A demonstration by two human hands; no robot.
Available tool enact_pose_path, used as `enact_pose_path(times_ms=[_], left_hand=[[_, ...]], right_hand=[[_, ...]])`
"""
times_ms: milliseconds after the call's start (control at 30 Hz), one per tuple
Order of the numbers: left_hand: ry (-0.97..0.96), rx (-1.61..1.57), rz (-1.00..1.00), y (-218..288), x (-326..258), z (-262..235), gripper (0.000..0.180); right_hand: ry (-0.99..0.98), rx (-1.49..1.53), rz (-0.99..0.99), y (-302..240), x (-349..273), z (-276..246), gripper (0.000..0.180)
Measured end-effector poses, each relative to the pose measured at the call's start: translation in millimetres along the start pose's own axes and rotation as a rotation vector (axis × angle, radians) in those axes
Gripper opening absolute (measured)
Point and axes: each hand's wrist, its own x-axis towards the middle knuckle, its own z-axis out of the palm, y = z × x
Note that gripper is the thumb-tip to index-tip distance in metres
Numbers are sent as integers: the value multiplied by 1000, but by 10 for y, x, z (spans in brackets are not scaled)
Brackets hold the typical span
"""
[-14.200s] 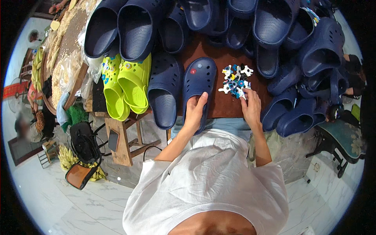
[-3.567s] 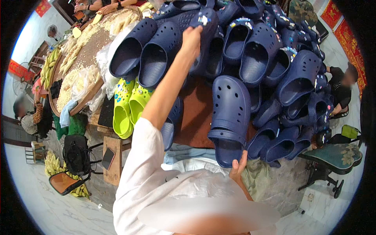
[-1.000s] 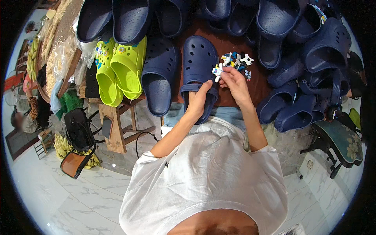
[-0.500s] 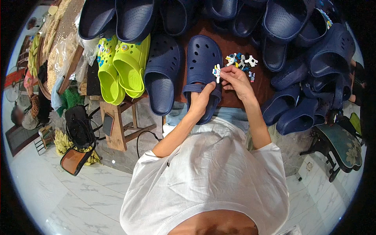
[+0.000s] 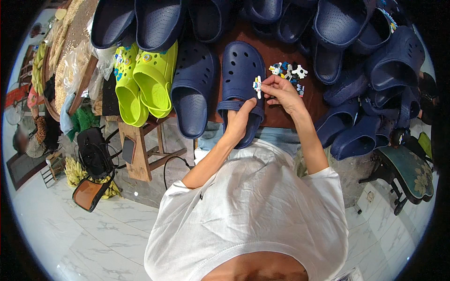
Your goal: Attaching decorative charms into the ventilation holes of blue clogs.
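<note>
A navy clog (image 5: 242, 63) lies toe away on the brown tabletop in front of me. My left hand (image 5: 238, 119) grips it at the heel opening, with the thumb outside along the strap and the fingers hidden inside. My right hand (image 5: 283, 95) pinches a small white shoe charm (image 5: 257, 85) with coloured details, held against or just over the clog's right side; I cannot tell whether it touches. Beyond that hand lies a little heap of loose charms (image 5: 289, 71), white, blue and yellow. The clog's navy mate (image 5: 194, 86) stands to its left.
Left of the navy pair sits a lime-green pair of clogs (image 5: 155, 79) with charms on them. More navy clogs (image 5: 344, 23) crowd the far edge and right side. A wooden stool (image 5: 134, 154) and a black chair (image 5: 96, 150) stand lower left, a padded seat (image 5: 408, 171) at right.
The charm in my right hand has shifted slightly left and its tilt differs a little. My left hand keeps its hold on the clog.
</note>
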Motion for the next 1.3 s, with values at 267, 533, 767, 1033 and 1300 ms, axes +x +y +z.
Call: enact_pose_path(times_ms=[267,533,767,1033,1300], left_hand=[[33,-14,-10,6,0,21,25],[-25,-15,-58,73,-27,59,27],[46,-7,-9,80,-96,46,27],[58,29,-82,154,-301,-59,28],[63,85,-81,211,-279,-38,34]], right_hand=[[95,16,-69,69,-83,147,18],[270,27,-461,395,-215,403,22],[345,-73,-461,452,-210,530,16],[345,-88,-506,624,-322,662,13],[424,-369,-675,520,-378,632,15]])
